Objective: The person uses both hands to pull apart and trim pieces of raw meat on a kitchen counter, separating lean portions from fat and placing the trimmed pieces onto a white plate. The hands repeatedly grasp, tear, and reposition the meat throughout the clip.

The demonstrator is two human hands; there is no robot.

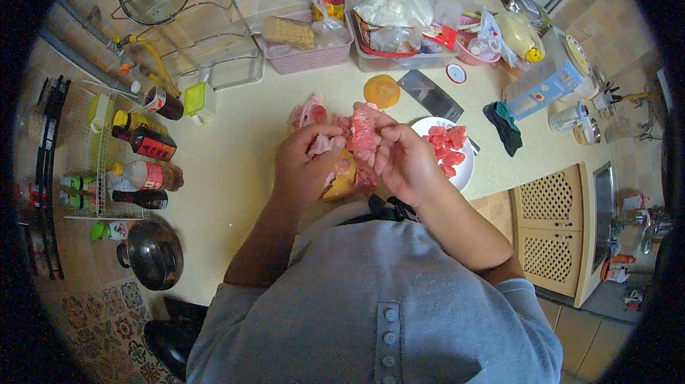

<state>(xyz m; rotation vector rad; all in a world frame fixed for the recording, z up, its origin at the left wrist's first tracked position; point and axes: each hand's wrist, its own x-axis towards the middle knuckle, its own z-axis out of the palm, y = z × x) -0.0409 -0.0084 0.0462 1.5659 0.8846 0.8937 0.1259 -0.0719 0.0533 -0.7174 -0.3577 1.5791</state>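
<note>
My right hand (401,159) holds a piece of red pomelo flesh (363,129) on its fingers, over the counter. Close beside it, my left hand (305,162) pinches a scrap of pale membrane (322,144). Beneath both hands lies yellow pomelo peel (341,183) with pinkish inner skin. Beyond my left hand is another pink pomelo part (309,112), partly hidden. A white plate (466,172) to the right bears several chunks of red flesh (445,146). A round cap of peel (381,91) rests behind the hands, next to a cleaver (431,94).
Baskets (310,60) and a clear plastic bin (406,61) with bagged food line the window side. Sauce bottles (152,144) and a dark lidded pan (155,253) stand at left. A dark cloth (503,127) and a blue box (546,89) are at right.
</note>
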